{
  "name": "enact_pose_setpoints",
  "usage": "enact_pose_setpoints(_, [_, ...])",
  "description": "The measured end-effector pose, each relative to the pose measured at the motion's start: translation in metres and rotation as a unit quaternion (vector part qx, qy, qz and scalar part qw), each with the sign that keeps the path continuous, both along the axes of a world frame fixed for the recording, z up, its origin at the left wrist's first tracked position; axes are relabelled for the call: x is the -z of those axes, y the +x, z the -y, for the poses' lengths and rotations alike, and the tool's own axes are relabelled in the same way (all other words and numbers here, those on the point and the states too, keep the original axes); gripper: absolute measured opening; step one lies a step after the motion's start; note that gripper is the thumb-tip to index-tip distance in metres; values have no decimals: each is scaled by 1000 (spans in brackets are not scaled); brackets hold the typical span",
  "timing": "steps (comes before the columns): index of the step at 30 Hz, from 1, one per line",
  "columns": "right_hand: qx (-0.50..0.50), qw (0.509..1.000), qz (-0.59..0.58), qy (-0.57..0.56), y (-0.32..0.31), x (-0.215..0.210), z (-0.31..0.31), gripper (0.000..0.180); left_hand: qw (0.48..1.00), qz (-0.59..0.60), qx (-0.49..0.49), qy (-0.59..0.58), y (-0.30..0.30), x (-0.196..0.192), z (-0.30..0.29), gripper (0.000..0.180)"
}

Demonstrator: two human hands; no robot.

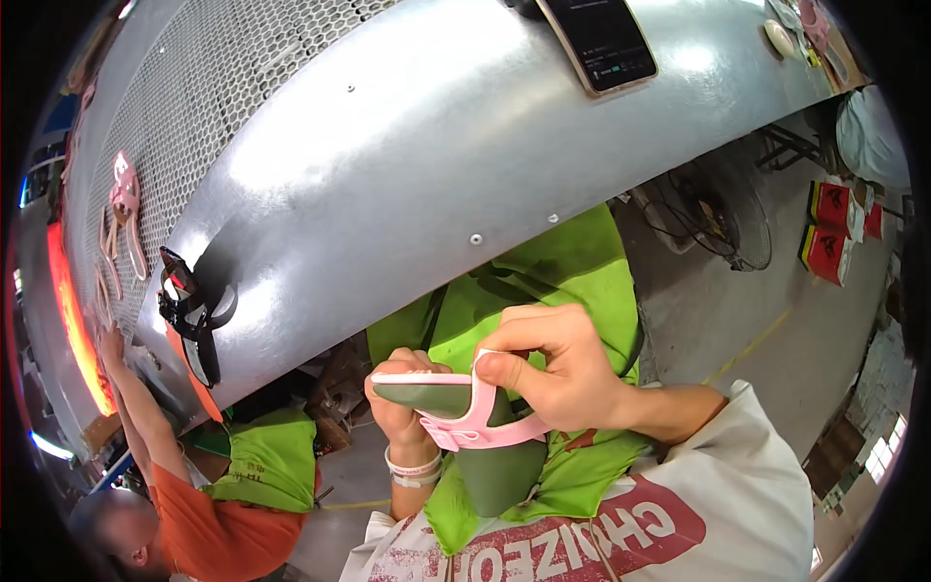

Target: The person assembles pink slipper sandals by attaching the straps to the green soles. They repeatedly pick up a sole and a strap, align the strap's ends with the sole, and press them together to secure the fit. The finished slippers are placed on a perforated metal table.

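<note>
In front of my body I hold a dark green shoe last [499, 477] with a pink sandal upper [467, 427] around it. A bow sits on the upper, and a pink insole [419, 379] lies along one face of the last. My left hand [400, 412] is closed around the last at the insole's end; part of its fingers is hidden behind it. My right hand [558, 367] pinches the upper's pink strap [483, 373] between thumb and fingers. Below both hands hangs my bright green apron [582, 475].
A shiny metal table [388, 213] spans the view ahead, with a phone [606, 48] on it. Black sandals [197, 320] lie at its left, and pink sandals [124, 194] on a mesh conveyor [194, 107]. A co-worker in orange [228, 524] reaches there. A fan [718, 213] and red boxes [831, 233] stand right.
</note>
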State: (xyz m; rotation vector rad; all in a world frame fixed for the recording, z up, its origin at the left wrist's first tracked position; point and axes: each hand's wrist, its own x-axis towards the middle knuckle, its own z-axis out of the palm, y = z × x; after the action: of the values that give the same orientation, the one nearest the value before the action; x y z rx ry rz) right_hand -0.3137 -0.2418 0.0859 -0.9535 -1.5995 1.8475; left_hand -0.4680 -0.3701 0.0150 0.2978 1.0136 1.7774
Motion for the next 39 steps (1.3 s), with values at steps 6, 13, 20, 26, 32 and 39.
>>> enact_pose_setpoints(6, [-224,872,-90,-425,2,46,-40,15,989,-9,81,-122,-7,9,1,10])
enact_pose_setpoints(13, [-301,894,-7,-331,1,20,-40,24,991,89,96,13,5,11,-17,7])
enact_pose_setpoints(20, [-94,976,94,175,3,-16,-19,30,988,-71,52,-130,1,-8,-15,12])
enact_pose_setpoints(26, [-85,995,-22,-47,18,16,-38,49,927,-360,0,-109,7,-61,-27,11])
enact_pose_setpoints(32, [-37,989,48,135,-7,9,-29,49,910,-405,-23,-84,2,-64,-19,8])
enact_pose_setpoints(39, [-58,992,-16,114,-13,19,-25,43,875,-476,-34,-74,-3,-72,-4,11])
